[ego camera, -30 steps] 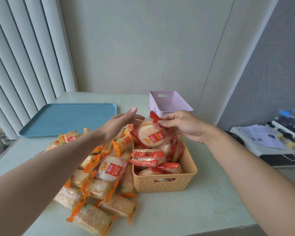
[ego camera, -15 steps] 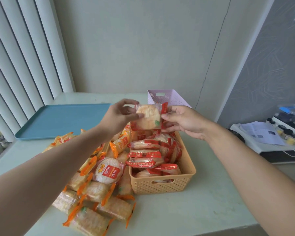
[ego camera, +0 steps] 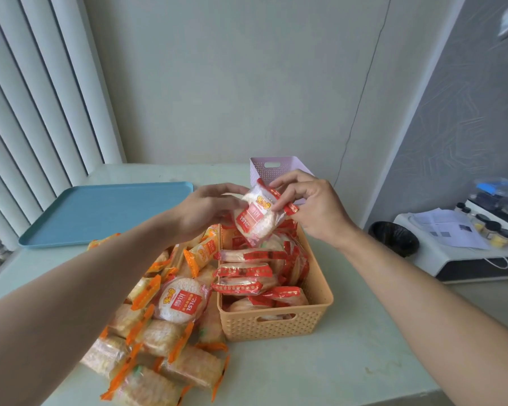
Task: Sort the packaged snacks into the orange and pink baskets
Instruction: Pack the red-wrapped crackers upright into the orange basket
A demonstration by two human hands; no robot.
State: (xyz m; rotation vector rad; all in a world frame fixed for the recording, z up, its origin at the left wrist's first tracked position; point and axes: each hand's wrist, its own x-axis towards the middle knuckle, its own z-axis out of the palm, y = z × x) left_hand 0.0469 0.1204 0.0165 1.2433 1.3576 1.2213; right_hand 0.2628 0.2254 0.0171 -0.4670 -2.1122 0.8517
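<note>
Red-wrapped round rice cracker [ego camera: 257, 218] sits in the air above the far end of the orange basket [ego camera: 320, 303], held from both sides. Left hand [ego camera: 208, 212] closes its fingers on the packet's left edge; right hand [ego camera: 308, 206] pinches the red crimped end at the packet's upper right between thumb and fingertips. Both grips are clamped on this one packet, which is tilted with its red label facing the camera.

Below it, the orange basket is filled with more red-wrapped round crackers [ego camera: 247, 271], stacked on edge and lying across each other. Pink basket [ego camera: 272, 168] stands just behind the orange one, near the wall, partly hidden by the right hand; what it holds cannot be seen.

Just left of the orange basket and touching its side lies a loose pile of orange-wrapped oblong snacks [ego camera: 159, 341] on the pale green tabletop [ego camera: 335, 370], with another red-label round cracker [ego camera: 181, 300] resting on top of the heap. A blue tray [ego camera: 100, 212] lies further back on the left, apart from the pile, near the vertical blinds [ego camera: 41, 98].
</note>
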